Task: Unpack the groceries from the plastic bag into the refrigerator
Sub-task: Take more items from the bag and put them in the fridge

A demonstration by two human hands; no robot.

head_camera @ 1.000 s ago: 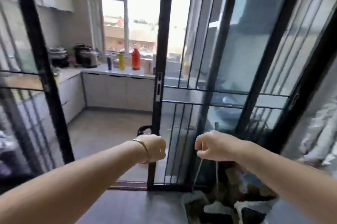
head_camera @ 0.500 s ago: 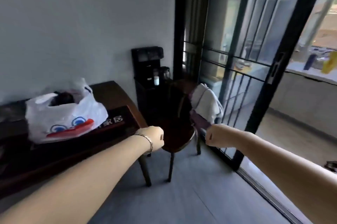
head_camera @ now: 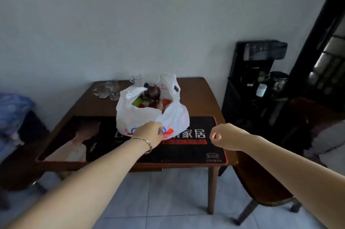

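Observation:
A white plastic bag (head_camera: 147,116) with a red and blue print stands open on a brown wooden table (head_camera: 201,98). Inside it I see a dark round item, something green and red and orange produce. My left hand (head_camera: 149,132) is a fist in front of the bag's lower front; whether it touches the bag I cannot tell. My right hand (head_camera: 224,135) is a fist over the black mat (head_camera: 196,152), right of the bag, holding nothing. No refrigerator is in view.
Several clear glasses (head_camera: 107,89) stand at the table's back left. A dark chair (head_camera: 261,182) sits at the table's right front corner. A black water dispenser stand (head_camera: 255,83) is against the wall on the right. Blue fabric (head_camera: 13,111) lies at far left.
My view has swung left from the glass sliding door to face the table squarely. The bag is now centred and close. Both hands stay curled in fists.

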